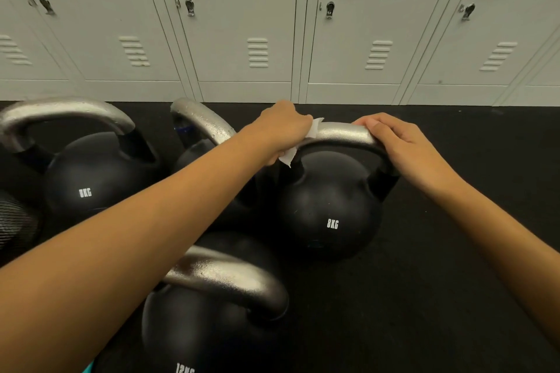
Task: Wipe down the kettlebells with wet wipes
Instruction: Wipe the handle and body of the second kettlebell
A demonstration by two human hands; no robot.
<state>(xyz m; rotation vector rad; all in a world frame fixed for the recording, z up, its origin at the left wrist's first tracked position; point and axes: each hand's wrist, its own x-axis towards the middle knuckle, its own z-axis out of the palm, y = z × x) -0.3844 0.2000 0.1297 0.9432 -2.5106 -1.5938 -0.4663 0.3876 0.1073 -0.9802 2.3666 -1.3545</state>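
**Both hands on right 8KG kettlebell handle, wipe under left**

Far left: black 8KG kettlebell (91, 188), silver handle, standing upright on black floor (454, 251). Just right of it, second silver handle (206, 124) with water droplets; bell body mostly hidden behind left forearm. Near bottom centre: larger kettlebell (194, 330), weight marking cut off by frame edge.

Left hand (281, 127): fingers curled tight round white wet wipe (288, 156), wrapping it onto left bend of handle (342, 133) of right 8KG kettlebell (330, 206). Wipe edges sticking out above and below fist.

Right hand (403, 142): fingers curled over handle's right corner, thumb on top, gripping bare metal. Bell upright on floor, touching neighbours at left.

Grey lockers (257, 24) along back wall.
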